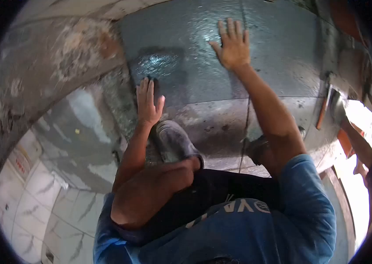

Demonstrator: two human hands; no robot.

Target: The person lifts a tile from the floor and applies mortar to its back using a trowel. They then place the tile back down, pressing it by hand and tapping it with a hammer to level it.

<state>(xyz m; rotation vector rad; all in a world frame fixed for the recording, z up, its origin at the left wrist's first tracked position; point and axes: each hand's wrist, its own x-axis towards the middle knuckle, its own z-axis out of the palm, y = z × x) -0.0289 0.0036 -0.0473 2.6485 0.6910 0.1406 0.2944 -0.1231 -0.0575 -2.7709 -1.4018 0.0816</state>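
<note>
Across the dark grey, wet-looking rectangular slab (282,75): both palms down, no grip

Slab lies flat ahead of the crouching person, near edge along pale, stained paving (212,119). One thin dark seam (242,9) crosses it; one piece or two, cannot tell.

Right hand (235,49): bare, fingers spread wide, laid flat on the slab by the seam; holds nothing.

Left hand (149,104): bare, mostly open, thumb out, at the near-left corner; nothing seen in it. Whether its fingertips bear on the slab, cannot tell.

Step, judged: pressing or steadying the slab by palm. Next move likely calls for even pressure near edge and seam, feeling for rocking.

Hammer-like tool with an orange-brown handle (324,105) lies near the right end, untouched.
</note>
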